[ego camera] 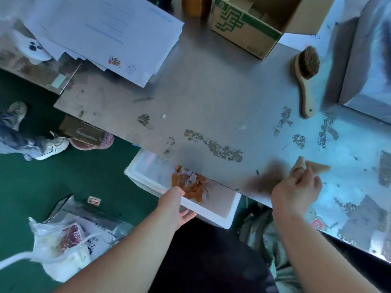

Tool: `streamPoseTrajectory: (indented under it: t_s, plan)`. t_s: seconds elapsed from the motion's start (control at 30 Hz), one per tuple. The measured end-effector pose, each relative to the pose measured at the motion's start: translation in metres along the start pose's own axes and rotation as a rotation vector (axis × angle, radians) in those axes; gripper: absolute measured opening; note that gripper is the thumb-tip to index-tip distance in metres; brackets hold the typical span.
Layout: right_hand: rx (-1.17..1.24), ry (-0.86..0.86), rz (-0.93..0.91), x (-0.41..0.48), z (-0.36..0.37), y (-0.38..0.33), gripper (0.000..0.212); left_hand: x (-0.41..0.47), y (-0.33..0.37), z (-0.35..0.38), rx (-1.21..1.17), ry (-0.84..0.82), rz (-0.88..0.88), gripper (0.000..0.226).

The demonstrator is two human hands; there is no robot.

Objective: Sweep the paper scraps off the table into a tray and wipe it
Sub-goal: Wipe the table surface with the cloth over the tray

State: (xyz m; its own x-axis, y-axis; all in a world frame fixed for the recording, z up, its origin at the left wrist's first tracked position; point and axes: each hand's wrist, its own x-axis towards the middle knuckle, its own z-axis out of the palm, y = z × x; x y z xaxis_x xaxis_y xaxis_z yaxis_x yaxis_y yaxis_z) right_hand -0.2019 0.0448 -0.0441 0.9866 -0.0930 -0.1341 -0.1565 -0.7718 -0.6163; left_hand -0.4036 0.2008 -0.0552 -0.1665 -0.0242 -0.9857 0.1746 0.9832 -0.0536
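Under the tabletop's (211, 92) near edge the left hand (177, 205) grips the tray (211, 217) to catch scraps (190, 183); the right hand (296, 192) pinches a cloth (314, 167) for wiping.

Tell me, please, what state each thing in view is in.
tray, held below the table edge by the left hand.
paper scraps, orange and purple, heaped in the tray.
cloth, bunched in the right hand over the table.
brush, lying on the table, unheld.
cardboard box, open.
table, grey patches remain.
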Motion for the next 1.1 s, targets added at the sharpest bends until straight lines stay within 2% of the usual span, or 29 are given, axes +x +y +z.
streamPoseTrajectory:
  t_s: [0.07,0.17,0.53,0.63,0.87,1.1]
  plan:
    - [-0.053,-0.02,0.07,0.022,0.015,0.012,0.046,0.0,-0.003,0.003,-0.018,0.003,0.009,0.038]
    - [-0.112,-0.025,0.01,0.052,0.045,0.004,0.05,0.004,-0.005,0.005,-0.045,0.004,0.024,0.041]
    - [-0.175,-0.165,-0.234,0.136,0.129,-0.135,0.069,0.011,0.0,0.014,-0.074,0.003,0.022,0.018]
    - [-0.185,-0.256,-0.354,0.139,0.149,-0.163,0.061,0.008,0.004,0.014,-0.06,0.007,0.025,0.011]
    - [-0.184,-0.45,-0.746,0.091,0.213,-0.207,0.042,0.013,0.007,0.01,-0.072,0.013,0.024,0.013]
    - [-0.21,-0.646,-1.101,0.014,0.23,-0.202,0.042,0.015,0.011,0.002,-0.068,-0.01,0.034,0.01]
